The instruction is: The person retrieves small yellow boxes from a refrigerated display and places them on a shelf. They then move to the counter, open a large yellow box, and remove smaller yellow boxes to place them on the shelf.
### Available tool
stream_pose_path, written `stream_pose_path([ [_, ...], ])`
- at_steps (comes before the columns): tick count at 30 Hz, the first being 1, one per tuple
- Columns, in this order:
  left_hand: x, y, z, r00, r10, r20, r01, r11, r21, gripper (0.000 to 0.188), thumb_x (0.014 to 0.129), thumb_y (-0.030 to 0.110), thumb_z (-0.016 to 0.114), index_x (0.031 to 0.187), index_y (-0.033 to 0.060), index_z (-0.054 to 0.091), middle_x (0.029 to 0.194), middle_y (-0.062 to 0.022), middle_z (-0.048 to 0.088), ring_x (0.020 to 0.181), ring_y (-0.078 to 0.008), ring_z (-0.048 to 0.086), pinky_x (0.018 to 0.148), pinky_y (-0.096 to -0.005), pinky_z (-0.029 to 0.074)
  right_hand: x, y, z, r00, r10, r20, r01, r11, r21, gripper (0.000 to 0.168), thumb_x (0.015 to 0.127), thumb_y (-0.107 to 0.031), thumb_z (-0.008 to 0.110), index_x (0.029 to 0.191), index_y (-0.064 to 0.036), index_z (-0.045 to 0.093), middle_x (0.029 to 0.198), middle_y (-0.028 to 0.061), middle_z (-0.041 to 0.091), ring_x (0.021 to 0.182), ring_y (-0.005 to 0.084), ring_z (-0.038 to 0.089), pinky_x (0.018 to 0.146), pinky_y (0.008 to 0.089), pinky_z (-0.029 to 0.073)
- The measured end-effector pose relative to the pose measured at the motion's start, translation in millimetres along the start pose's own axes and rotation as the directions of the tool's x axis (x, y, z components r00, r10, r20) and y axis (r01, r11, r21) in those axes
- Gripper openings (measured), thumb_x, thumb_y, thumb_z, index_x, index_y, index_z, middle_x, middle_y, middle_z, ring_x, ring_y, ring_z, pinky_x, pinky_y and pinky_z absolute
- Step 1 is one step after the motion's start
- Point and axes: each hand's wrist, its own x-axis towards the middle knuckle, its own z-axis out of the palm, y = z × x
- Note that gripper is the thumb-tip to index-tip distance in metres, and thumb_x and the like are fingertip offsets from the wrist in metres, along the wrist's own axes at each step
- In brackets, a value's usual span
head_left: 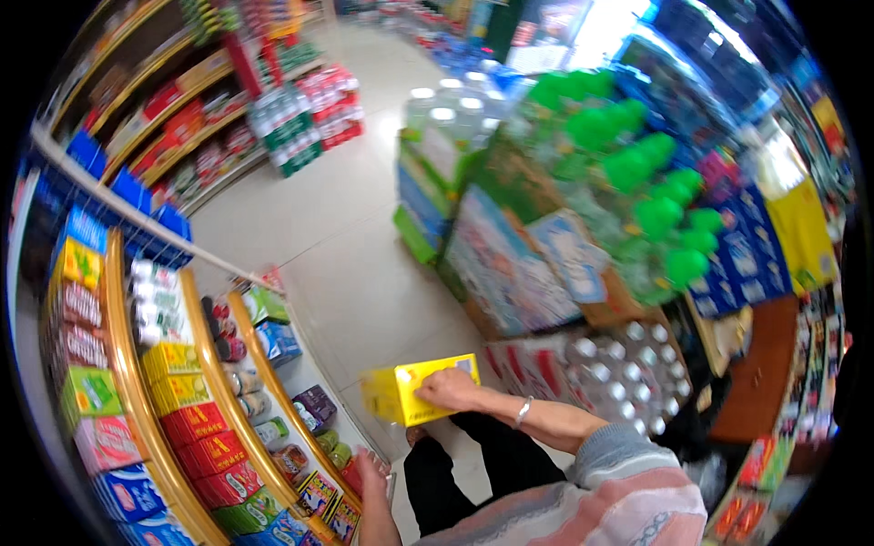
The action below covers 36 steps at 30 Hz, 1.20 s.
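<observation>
My right hand (447,390), with a silver bracelet on its wrist, is shut on a yellow carton (420,385) at its near end, above the floor in front of my legs. The carton hangs between the shelves and the stacked goods; its far end is blurred. My left hand (371,471) is raised beside the lower shelf edge at the bottom, fingers spread, close to packaged goods and small green-lidded jars (334,447). It holds nothing that shows.
Tiered shelves with gold edges (133,341) hold boxed goods on the left. To the right stand bottle packs (631,372), cartons (505,263) and green-capped jugs (621,164). Wrapped drink packs (283,130) stand by the far shelving. Pale floor tiles (328,273) run between.
</observation>
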Motion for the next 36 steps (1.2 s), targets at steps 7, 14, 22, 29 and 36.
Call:
stream_pose_path([
  [7,-179,103,29,0.748,0.035,0.662,0.196,0.942,-0.272,0.068,0.088,0.061,0.045,0.135,0.0128,0.042,0.134,-0.0130,0.047,0.118,-0.0316,0.049,0.094,-0.0498,0.044,-199,-123,-95,0.982,-0.088,-0.166,0.157,0.868,0.472,0.045,0.089,-0.040,0.055,0.066,-0.002,0.057,0.059,0.0125,0.057,0.052,0.0255,0.054,0.051,0.0370,0.041],
  [14,-262,132,94,0.717,-0.020,0.697,0.117,0.989,-0.091,0.067,0.088,0.060,0.045,0.135,0.0126,0.042,0.134,-0.0130,0.047,0.118,-0.0315,0.050,0.094,-0.0493,0.044,-339,-139,-86,0.829,0.177,-0.531,0.071,0.908,0.413,0.049,0.082,-0.047,0.062,0.065,-0.002,0.059,0.058,0.0150,0.057,0.055,0.0305,0.057,0.051,0.0404,0.043],
  [22,-344,130,169,0.625,0.038,0.780,-0.028,0.999,-0.027,0.066,0.088,0.059,0.045,0.135,0.0124,0.042,0.133,-0.0130,0.048,0.117,-0.0315,0.050,0.094,-0.0486,0.044,-452,-85,-48,0.524,0.543,-0.656,-0.013,0.775,0.631,0.052,0.077,-0.051,0.067,0.063,-0.003,0.056,0.057,0.0126,0.058,0.052,0.0252,0.058,0.052,0.0368,0.045],
  [29,-408,55,228,0.594,0.068,0.801,-0.086,0.996,-0.021,0.065,0.089,0.059,0.045,0.134,0.0123,0.042,0.132,-0.0130,0.049,0.117,-0.0314,0.050,0.095,-0.0481,0.044,-547,2,-50,0.407,0.590,-0.697,0.219,0.678,0.702,0.052,0.080,-0.044,0.070,0.060,-0.002,0.049,0.054,0.0084,0.051,0.049,0.0134,0.048,0.047,0.0321,0.039],
  [36,-485,-86,310,0.568,-0.061,0.821,0.005,0.997,0.071,0.064,0.089,0.058,0.046,0.134,0.0121,0.043,0.132,-0.0130,0.049,0.117,-0.0313,0.051,0.095,-0.0475,0.044,-675,103,-76,0.264,0.594,-0.760,0.215,0.732,0.647,0.049,0.081,-0.040,0.070,0.061,-0.001,0.049,0.053,0.0074,0.050,0.049,0.0102,0.045,0.044,0.0297,0.036],
])
